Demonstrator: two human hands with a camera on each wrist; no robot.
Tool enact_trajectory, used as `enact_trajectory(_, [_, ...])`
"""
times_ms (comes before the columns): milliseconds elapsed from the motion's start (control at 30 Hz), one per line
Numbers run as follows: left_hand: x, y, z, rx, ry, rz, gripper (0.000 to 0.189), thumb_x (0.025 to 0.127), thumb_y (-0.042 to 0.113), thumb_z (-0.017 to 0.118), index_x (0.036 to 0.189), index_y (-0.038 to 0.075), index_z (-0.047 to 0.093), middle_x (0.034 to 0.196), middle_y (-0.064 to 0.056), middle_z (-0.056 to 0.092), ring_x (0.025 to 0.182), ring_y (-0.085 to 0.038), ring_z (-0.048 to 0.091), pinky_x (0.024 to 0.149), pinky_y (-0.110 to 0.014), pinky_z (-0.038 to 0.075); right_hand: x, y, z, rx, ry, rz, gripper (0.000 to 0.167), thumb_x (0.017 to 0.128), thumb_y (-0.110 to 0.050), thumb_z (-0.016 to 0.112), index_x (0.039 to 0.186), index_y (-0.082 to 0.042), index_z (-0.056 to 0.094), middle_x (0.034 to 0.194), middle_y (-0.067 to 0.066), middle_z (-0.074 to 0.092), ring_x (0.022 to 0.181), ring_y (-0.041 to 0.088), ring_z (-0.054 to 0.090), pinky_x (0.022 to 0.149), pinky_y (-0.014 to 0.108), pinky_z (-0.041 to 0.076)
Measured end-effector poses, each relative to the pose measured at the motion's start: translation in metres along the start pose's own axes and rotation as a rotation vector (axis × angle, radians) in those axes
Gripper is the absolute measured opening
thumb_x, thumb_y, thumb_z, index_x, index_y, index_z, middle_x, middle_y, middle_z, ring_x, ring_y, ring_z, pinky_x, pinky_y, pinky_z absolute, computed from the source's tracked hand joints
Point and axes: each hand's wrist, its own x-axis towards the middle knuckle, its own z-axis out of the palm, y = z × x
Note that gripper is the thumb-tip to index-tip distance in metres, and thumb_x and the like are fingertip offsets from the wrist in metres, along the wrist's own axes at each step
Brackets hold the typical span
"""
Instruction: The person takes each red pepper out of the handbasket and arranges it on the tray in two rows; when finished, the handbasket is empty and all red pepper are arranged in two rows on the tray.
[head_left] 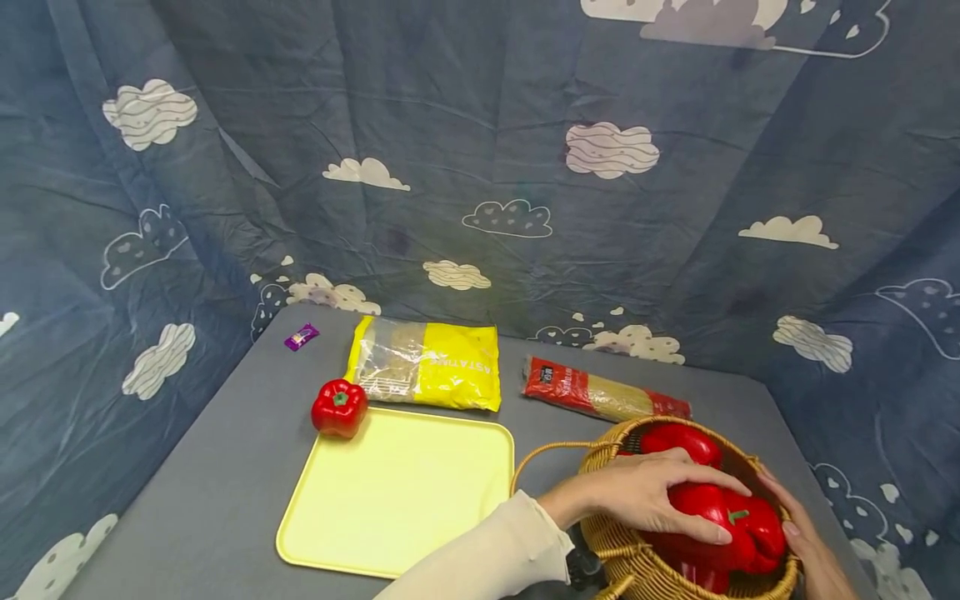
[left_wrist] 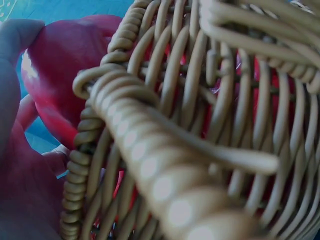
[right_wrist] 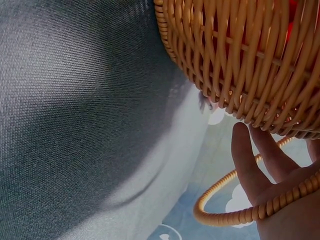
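My left hand [head_left: 648,492] reaches over the rim of a wicker basket [head_left: 660,579] and grips a large red bell pepper [head_left: 765,537] with a green stem, thumb on the near side and fingers over the top. The left wrist view shows the hand around that pepper [left_wrist: 65,75] beside the woven wall. On the basket's right side, my right hand [head_left: 813,546] holds the rim, thumb at its edge and fingers along the outside. More red peppers [head_left: 678,442] lie inside the basket. A loop handle [right_wrist: 230,217] crosses in front of the right hand in the right wrist view.
A pale yellow tray [head_left: 397,500] lies left of the basket, with another red bell pepper [head_left: 339,408] at its far left corner. Behind are a yellow pasta bag [head_left: 457,362], a red spaghetti pack [head_left: 600,393] and a small purple packet [head_left: 302,336]. A cloud-patterned curtain [head_left: 420,100] encloses the table.
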Motion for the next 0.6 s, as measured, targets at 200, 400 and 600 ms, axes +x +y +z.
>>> enact_trajectory(200, [-0.0007, -0.0005, -0.0005, -0.081, 0.004, -0.006, 0.055, 0.092, 0.033, 0.07, 0.142, 0.048, 0.051, 0.114, 0.022, 0.049, 0.104, 0.011, 0.042, 0.085, -0.013, 0.045, 0.0009, 0.0034, -0.0006, 0.008, 0.0, -0.033, 0.056, 0.103, -0.002, 0.016, 0.159, -0.004, 0.019, 0.158, -0.029, 0.017, 0.139, -0.017, 0.015, 0.101, -0.002, 0.013])
enact_trajectory(400, [-0.0017, -0.0012, -0.0016, -0.07, 0.017, 0.002, 0.054, 0.093, 0.034, 0.069, 0.142, 0.047, 0.051, 0.114, 0.021, 0.049, 0.104, 0.011, 0.041, 0.085, -0.013, 0.045, 0.0029, 0.0038, 0.0015, 0.017, 0.001, -0.051, 0.057, 0.102, 0.0, 0.016, 0.159, -0.007, 0.019, 0.158, -0.029, 0.017, 0.139, -0.017, 0.015, 0.102, -0.002, 0.012])
enact_trajectory(600, [-0.0041, -0.0007, -0.0021, -0.039, 0.105, 0.057, 0.052, 0.097, 0.037, 0.062, 0.146, 0.043, 0.047, 0.113, 0.018, 0.044, 0.102, 0.008, 0.036, 0.085, -0.015, 0.042, 0.0014, 0.002, 0.0, 0.039, -0.004, -0.065, 0.056, 0.103, 0.002, 0.015, 0.159, -0.003, 0.018, 0.159, -0.027, 0.017, 0.14, -0.016, 0.015, 0.103, -0.001, 0.012])
